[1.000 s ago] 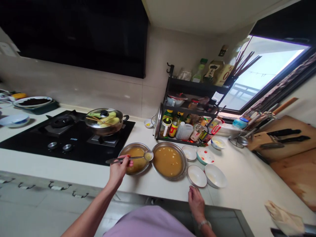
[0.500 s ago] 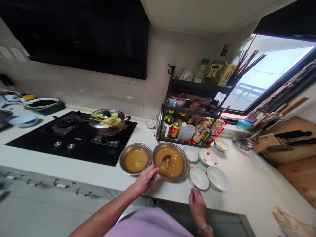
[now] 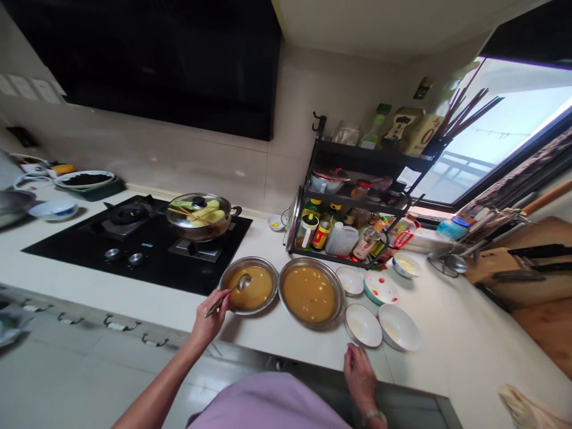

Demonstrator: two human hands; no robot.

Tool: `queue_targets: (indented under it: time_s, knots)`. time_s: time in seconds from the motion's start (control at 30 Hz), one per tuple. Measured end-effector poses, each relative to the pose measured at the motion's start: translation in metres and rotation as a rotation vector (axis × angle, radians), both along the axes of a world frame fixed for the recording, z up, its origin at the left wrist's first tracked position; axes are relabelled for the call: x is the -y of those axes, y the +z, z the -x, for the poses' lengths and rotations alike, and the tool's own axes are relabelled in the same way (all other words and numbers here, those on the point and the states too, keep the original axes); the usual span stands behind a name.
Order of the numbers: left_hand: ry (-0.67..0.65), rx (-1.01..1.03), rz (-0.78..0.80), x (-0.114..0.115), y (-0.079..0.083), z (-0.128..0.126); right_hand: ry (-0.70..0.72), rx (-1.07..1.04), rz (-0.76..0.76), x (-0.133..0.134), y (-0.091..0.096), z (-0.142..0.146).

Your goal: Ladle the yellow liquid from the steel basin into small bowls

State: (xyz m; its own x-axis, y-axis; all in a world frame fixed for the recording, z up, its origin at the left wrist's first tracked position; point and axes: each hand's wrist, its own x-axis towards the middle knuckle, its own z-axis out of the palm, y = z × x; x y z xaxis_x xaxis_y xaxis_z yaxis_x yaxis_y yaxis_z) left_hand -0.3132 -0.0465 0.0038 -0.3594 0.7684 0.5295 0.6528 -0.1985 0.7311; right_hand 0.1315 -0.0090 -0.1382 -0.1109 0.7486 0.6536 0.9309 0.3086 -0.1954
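Pinching the spoon (image 3: 243,282) mid-handle, the left hand (image 3: 213,311) has it over the left pan (image 3: 269,266), likely to keep fingers clear of liquid. Long axis near-left to far-right, scoop end far. Right hand (image 3: 360,374) curled at counter edge (image 3: 313,351); can't tell if holding anything.

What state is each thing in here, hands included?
Left hand: gripping the spoon.
Spoon: over the left pan.
Left pan: uncovered, holding brown liquid.
Right pan: uncovered, also holding brown liquid.
Pot: lidded, on the stove.
Front bowls: upright, uncovered.
Right hand: fingers curled, at the counter edge.
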Motion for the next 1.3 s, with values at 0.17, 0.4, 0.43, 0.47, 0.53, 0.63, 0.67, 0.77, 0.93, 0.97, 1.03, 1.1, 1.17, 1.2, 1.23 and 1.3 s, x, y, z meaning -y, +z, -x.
queue_targets:
  time_s: [0.17, 0.4, 0.43, 0.47, 0.53, 0.63, 0.67, 0.77, 0.93, 0.97, 1.03, 1.1, 1.17, 1.2, 1.23, 1.3]
  knots:
    - [0.079, 0.278, 0.153, -0.002, -0.013, -0.001, 0.013, 0.007, 0.005, 0.000, 0.002, 0.000]
    - [0.199, 0.685, 0.222, -0.010, -0.004, 0.003, -0.002, 0.029, -0.017, 0.000, -0.002, -0.002]
    - [0.199, 0.717, 0.219, -0.011, -0.001, 0.003, -0.005, 0.031, -0.015, 0.000, -0.003, -0.002]
    - [0.199, 0.751, 0.211, -0.012, 0.003, 0.002, -0.006, 0.031, -0.011, 0.000, -0.003, -0.002]
    - [0.206, 0.824, 0.195, -0.014, 0.010, 0.000, -0.005, 0.026, 0.001, 0.000, -0.004, -0.002]
    - [0.222, 0.910, 0.185, -0.017, 0.020, -0.004, -0.007, 0.017, 0.009, 0.000, -0.003, -0.001]
    - [0.220, 0.927, 0.185, -0.019, 0.022, -0.005, -0.011, 0.018, 0.005, 0.000, -0.003, -0.001]
    - [0.192, 0.944, 0.191, -0.023, 0.030, -0.009, -0.035, 0.024, -0.005, -0.001, -0.001, 0.000]
    - [0.134, 0.926, 0.208, -0.036, 0.043, -0.025, -0.050, 0.041, 0.061, -0.003, 0.002, 0.001]
    - [0.108, 0.916, 0.207, -0.040, 0.045, -0.030, -0.060, 0.049, 0.088, -0.004, 0.002, 0.001]
    - [0.037, 0.889, 0.209, -0.047, 0.047, -0.042, -0.084, 0.066, 0.139, -0.004, 0.003, 0.001]
    - [-0.036, 0.840, 0.216, -0.053, 0.046, -0.055, -0.100, 0.078, 0.158, -0.004, 0.003, 0.002]
    - [-0.106, 0.760, 0.212, -0.057, 0.044, -0.068, -0.113, 0.077, 0.147, -0.003, 0.002, 0.004]
    - [-0.142, 0.707, 0.202, -0.058, 0.042, -0.075, -0.116, 0.074, 0.139, -0.003, 0.002, 0.004]
    - [-0.179, 0.642, 0.189, -0.058, 0.040, -0.081, -0.120, 0.070, 0.134, -0.003, 0.001, 0.004]
    - [-0.250, 0.463, 0.152, -0.056, 0.036, -0.090, -0.126, 0.068, 0.127, -0.002, 0.000, 0.005]
